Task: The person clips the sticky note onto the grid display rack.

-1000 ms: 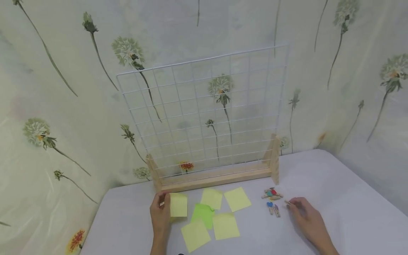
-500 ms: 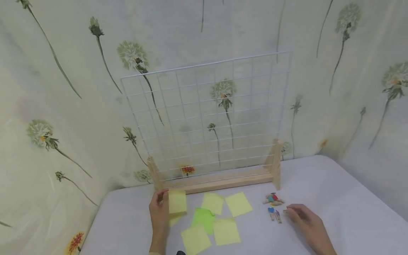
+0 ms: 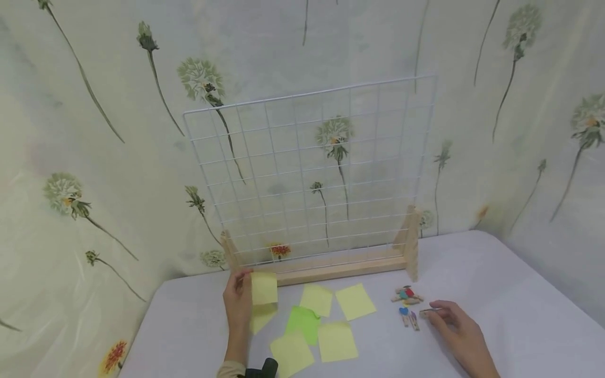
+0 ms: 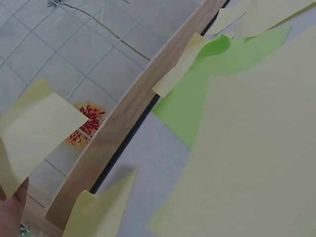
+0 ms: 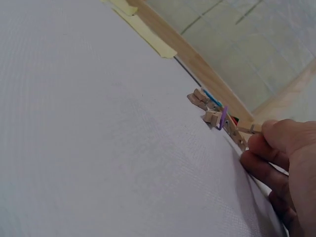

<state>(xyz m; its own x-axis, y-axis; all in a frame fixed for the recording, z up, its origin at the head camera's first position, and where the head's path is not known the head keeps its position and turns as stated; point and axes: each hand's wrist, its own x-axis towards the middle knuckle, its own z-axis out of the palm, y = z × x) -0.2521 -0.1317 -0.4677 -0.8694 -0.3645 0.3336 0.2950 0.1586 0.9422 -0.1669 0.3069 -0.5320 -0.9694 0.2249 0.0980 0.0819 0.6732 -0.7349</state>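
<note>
My left hand (image 3: 238, 299) pinches a yellow sticky note (image 3: 264, 288) by its left edge, in front of the wooden base at the left end of the grid. Another yellow note (image 3: 261, 316) lies on the table just below it. In the left wrist view the held note (image 4: 42, 131) is raised before the wire grid. On the right side of the table, my right hand (image 3: 460, 332) pinches a small wooden clothespin (image 5: 249, 128) between thumb and fingers. Beside it lie a clothespin with a blue heart (image 3: 404, 313), one with a purple piece (image 3: 414, 321), and a small pile of clothespins (image 3: 407, 295).
A white wire grid (image 3: 309, 168) stands upright in a wooden base (image 3: 340, 270) at the back. Several yellow notes (image 3: 337, 342) and a green note (image 3: 303, 324) lie on the white table (image 3: 496, 283). A flower-print sheet (image 3: 118, 210) hangs behind.
My left hand has lifted the yellow note up off the table, showing more of the note beneath. The right hand has hardly moved and still holds the clothespin. The head view shifted slightly.
</note>
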